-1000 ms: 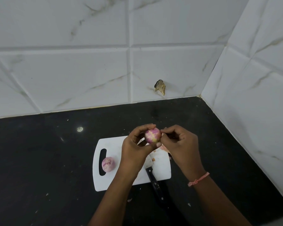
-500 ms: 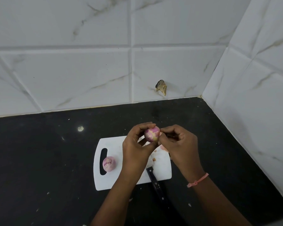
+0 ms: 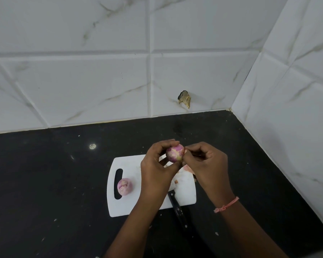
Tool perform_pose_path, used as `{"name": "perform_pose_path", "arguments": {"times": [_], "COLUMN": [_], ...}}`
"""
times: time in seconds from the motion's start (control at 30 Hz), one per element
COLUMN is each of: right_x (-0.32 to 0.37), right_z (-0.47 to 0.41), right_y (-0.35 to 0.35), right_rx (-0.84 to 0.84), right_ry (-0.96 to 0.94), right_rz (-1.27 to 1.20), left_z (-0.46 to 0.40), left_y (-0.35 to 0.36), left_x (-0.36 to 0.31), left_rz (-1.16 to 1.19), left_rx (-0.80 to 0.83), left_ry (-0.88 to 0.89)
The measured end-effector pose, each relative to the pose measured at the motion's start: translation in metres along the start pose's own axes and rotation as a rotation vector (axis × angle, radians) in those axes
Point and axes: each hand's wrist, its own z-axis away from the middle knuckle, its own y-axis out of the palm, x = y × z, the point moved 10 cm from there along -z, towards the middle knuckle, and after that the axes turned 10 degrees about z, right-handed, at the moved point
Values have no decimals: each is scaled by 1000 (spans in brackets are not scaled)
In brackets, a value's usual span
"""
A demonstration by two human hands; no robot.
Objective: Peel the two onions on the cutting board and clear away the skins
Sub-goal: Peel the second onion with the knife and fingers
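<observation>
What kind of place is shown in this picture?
Most likely a home kitchen corner: a black counter meets white marble-look wall tiles, and a white cutting board with a knife and an onion lies on it.

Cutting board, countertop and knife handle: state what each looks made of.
Cutting board: probably plastic, by its uniform matte white surface, rounded corners and moulded handle slot.
Countertop: likely polished black stone, glossy with a light reflection and fine specks.
Knife handle: black with pale rivets; plastic or wood, cannot tell.
</observation>
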Motion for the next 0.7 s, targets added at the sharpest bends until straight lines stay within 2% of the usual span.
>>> {"name": "perform_pose_path", "arguments": {"times": [0.23,0.7], "right_x": [5,9], "right_z": [3,3], "right_y": [6,-3], "right_rx": [64,-44], "right_ry": [-37,-118], "right_rz": [-10,15], "left_z": [-2,-2], "left_y": [-3,-3], "left_x": [0,-3], "left_rz": [-12,-10], "left_rx": [1,12], "left_ry": [-14,-27]}}
